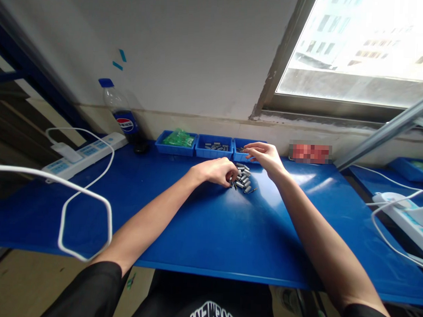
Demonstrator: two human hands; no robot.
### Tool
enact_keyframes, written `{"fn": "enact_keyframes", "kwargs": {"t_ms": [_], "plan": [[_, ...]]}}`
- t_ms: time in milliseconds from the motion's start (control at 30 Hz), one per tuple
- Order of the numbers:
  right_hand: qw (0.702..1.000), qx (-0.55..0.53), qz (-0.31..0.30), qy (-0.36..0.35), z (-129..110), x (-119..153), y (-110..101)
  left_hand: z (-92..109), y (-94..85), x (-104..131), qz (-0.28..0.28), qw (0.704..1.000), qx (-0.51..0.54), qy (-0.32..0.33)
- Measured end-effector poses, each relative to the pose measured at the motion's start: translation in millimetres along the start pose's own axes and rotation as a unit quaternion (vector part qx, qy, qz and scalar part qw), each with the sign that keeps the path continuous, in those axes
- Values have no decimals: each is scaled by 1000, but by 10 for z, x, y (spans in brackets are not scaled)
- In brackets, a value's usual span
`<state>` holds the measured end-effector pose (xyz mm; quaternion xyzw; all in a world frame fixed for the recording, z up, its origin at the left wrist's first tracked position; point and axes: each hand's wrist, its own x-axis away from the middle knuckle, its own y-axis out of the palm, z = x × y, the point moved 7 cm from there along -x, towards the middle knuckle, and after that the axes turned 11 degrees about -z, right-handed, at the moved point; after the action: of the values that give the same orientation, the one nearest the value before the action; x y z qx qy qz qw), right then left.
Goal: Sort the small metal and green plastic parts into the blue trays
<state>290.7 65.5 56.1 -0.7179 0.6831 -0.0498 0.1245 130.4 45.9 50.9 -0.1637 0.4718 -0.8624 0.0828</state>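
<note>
A small heap of grey metal cylinders [243,178], some with thin dark pins, lies on the blue table. At the heap's left edge is my left hand [218,171], its fingers curled and pinched around a small metal cylinder [231,180] that shows only in part. My right hand [267,156] reaches over the right blue bin [253,159], fingers stretched out and slightly apart, with nothing clearly visible in them. A few small parts show in that bin near the fingertips. More grey cylinders lie in the middle blue bin [213,152].
A left blue bin [175,150] holds green plastic bags [179,138]. Beside it stands a cola bottle [126,118]. White power strips [90,152] lie at both sides, and a white cable [108,219] loops over my left forearm. A metal post [382,132] rises at right.
</note>
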Motion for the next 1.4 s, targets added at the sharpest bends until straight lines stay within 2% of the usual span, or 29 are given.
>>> {"fn": "enact_keyframes", "kwargs": {"t_ms": [133, 333, 533, 733, 933, 1200, 1300, 1400], "plan": [[1000, 1, 0, 4, 7, 14, 43, -66, -54, 55, 21, 999, -15, -45], [1000, 4, 0, -4, 36, 39, 109, -144, -105, 105, 37, 997, -7, -68], [1000, -8, 20, -21, 103, 145, 120, -246, -178, 150, 57, 996, 65, -31], [999, 0, -25, -45, 131, 381, 253, -312, -299, 193, 125, 976, 175, 11], [995, -28, -85, -33, 120, 450, 431, -321, -244, 132, 134, 961, 238, 25], [994, -44, -96, -11, 185, 449, 449, -297, -201, 113, 135, 946, 291, 48], [996, -34, -87, -7, 187, 452, 428, -276, -224, 126, 142, 948, 281, 36], [998, -40, -47, -8, 198, 429, 363, -278, -260, 155, 155, 969, 194, -9]]}}
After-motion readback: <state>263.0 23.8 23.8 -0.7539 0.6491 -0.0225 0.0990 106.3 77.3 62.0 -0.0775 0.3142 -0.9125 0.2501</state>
